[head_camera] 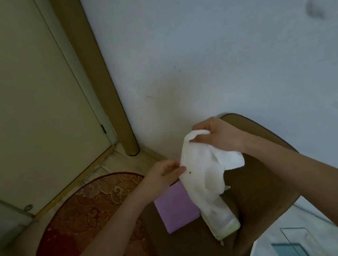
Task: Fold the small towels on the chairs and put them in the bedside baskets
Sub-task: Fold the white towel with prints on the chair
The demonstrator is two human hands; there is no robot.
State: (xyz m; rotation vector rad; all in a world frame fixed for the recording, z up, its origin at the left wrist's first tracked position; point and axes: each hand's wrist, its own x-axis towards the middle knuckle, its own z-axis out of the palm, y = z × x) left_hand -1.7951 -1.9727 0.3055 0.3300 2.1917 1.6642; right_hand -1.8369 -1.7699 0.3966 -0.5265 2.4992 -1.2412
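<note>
While both hands [218, 135] pinch the white towel [206, 172], a purple cloth [176, 208] (flat) lies beneath; chair [256, 180] below.

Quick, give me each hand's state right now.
Left hand: pinches the edge of the white towel.
Right hand: grips the towel's top, fingers curled round it.

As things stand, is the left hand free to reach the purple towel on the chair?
Probably not yet. The left hand pinches the white towel, which the right hand also holds. The purple towel lies just below on the chair, partly under the white one.
</note>
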